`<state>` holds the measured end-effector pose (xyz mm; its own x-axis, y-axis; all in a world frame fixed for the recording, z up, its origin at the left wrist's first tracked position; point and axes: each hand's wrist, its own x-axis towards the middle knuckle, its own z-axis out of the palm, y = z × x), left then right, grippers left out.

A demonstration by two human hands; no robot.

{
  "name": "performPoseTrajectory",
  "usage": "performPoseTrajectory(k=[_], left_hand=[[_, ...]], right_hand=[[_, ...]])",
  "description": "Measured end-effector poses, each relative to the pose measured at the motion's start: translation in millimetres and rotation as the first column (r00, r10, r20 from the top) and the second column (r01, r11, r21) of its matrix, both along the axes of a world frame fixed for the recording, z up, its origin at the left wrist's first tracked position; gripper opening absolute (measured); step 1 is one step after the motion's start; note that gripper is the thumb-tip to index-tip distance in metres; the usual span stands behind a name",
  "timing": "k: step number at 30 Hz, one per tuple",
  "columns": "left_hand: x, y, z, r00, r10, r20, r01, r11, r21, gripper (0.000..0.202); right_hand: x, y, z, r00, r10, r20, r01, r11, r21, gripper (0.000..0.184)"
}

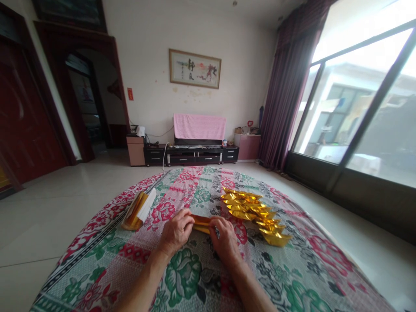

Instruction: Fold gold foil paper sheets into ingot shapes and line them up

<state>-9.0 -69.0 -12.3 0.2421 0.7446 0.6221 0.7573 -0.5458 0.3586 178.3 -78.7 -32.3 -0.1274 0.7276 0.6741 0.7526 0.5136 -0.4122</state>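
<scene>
My left hand (177,232) and right hand (223,238) each pinch an end of a strip (201,223); gold boats (242,215) lie to the right, a paper stack (138,211) left.

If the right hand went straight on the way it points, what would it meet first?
The gold paper the right hand holds; beyond that, the way looks free over the tablecloth, though depth's unclear.
</scene>
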Motion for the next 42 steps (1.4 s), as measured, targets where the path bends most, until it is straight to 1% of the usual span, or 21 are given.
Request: performPoseTrajectory(k=[3, 6, 11, 14, 18, 22, 26, 31, 32, 34, 36, 38, 40, 42], left_hand=[[0, 0, -0.6, 1.000, -0.020, -0.021, 0.020, 1.000, -0.021, 0.016], [0, -1, -0.7, 0.998, -0.028, -0.059, 0.023, 0.996, -0.085, 0.014], [-1, -3, -1.0, 0.987, 0.021, -0.158, -0.050, 0.981, -0.187, 0.018], [-3, -2, -3.1, 0.978, 0.032, -0.205, -0.078, 0.972, -0.223, 0.017], [-5, 0, -6.0, 0.981, 0.038, -0.191, -0.084, 0.967, -0.239, 0.019], [-5, 2, -8.3, 0.982, 0.025, -0.189, -0.066, 0.975, -0.212, 0.021], [-6, 3, -10.5, 0.985, 0.005, -0.175, -0.040, 0.979, -0.199, 0.022], [-10, 6, -12.7, 0.989, -0.054, -0.137, 0.020, 0.970, -0.242, 0.026], [-10, 6, -13.2, 0.991, -0.058, -0.123, 0.026, 0.969, -0.245, 0.027], [-11, 8, -14.2, 0.995, -0.080, -0.066, 0.062, 0.968, -0.243, 0.030], [-12, 9, -15.0, 0.991, -0.126, 0.041, 0.132, 0.964, -0.233, 0.032], [-13, 10, -15.2, 0.970, -0.170, 0.174, 0.208, 0.952, -0.227, 0.033], [-13, 10, -14.3, 0.939, -0.195, 0.283, 0.269, 0.930, -0.250, 0.030], [-12, 8, -11.9, 0.916, -0.200, 0.346, 0.313, 0.899, -0.307, 0.028]], right_hand=[[1, 1, 0.1, 0.999, -0.036, 0.014, 0.035, 0.997, 0.074, 0.011], [1, 0, 2.0, 0.998, -0.060, 0.029, 0.057, 0.994, 0.098, 0.012], [1, -2, 6.0, 0.998, -0.064, 0.024, 0.061, 0.994, 0.092, 0.011], [0, -5, 9.5, 0.999, -0.032, 0.031, 0.029, 0.996, 0.084, 0.010], [-3, -12, 17.7, 0.996, 0.030, 0.078, -0.035, 0.997, 0.067, 0.013], [-7, -18, 24.1, 0.987, 0.100, 0.130, -0.105, 0.994, 0.033, 0.013], [-10, -23, 24.0, 0.974, 0.162, 0.161, -0.159, 0.987, -0.036, 0.010], [-11, -25, 22.3, 0.972, 0.171, 0.164, -0.159, 0.984, -0.084, 0.003], [-11, -25, 22.2, 0.972, 0.179, 0.153, -0.166, 0.982, -0.095, 0.002], [-10, -24, 21.5, 0.979, 0.181, 0.096, -0.170, 0.979, -0.110, 0.006], [-7, -20, 19.2, 0.988, 0.154, -0.008, -0.154, 0.982, -0.113, 0.009], [-4, -15, 15.8, 0.981, 0.131, -0.140, -0.147, 0.982, -0.115, 0.011], [-1, -10, 13.1, 0.951, 0.145, -0.272, -0.194, 0.967, -0.162, 0.014], [0, -6, 12.6, 0.898, 0.171, -0.405, -0.288, 0.925, -0.248, 0.021]])
